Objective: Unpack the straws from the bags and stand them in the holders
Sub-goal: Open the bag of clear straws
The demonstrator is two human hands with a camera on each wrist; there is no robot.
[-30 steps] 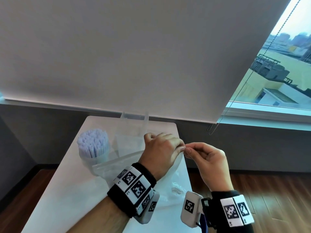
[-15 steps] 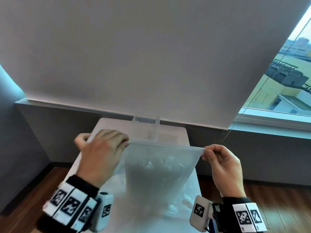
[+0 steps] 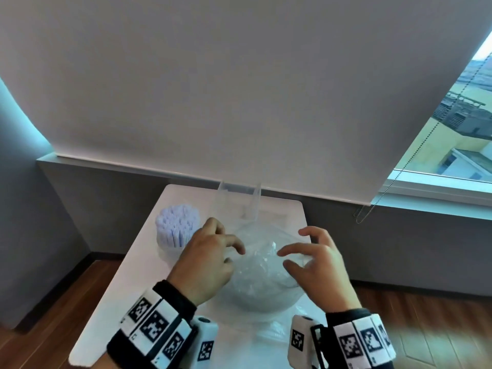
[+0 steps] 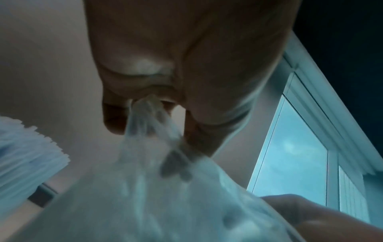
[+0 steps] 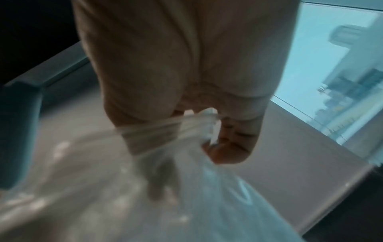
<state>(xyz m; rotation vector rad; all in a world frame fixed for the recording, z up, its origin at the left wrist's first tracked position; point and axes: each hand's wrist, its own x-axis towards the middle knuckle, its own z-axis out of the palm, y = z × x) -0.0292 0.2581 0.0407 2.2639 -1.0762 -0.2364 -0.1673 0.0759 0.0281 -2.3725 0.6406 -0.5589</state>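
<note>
A crumpled clear plastic bag (image 3: 262, 278) lies bunched on the white table (image 3: 106, 326) between my hands. My left hand (image 3: 226, 243) is at its left side; in the left wrist view the fingers (image 4: 116, 119) pinch a gathered fold of the bag (image 4: 165, 204). My right hand (image 3: 295, 251) is at its right side; in the right wrist view the fingers (image 5: 228, 147) curl round a twisted strip of the bag (image 5: 145, 188). A bundle of white straws (image 3: 177, 227) stands in a round clear holder at the left. An empty clear square holder (image 3: 238, 201) stands at the back.
The small table is narrow, with wooden floor (image 3: 66, 302) on both sides. A grey wall and a lowered roller blind (image 3: 239, 89) stand right behind it. More flat clear plastic (image 3: 271, 332) lies near the table's front edge.
The bag was stretched wide and held up between my hands. It has come down onto the table, crumpled, and my hands have moved in close together over it.
</note>
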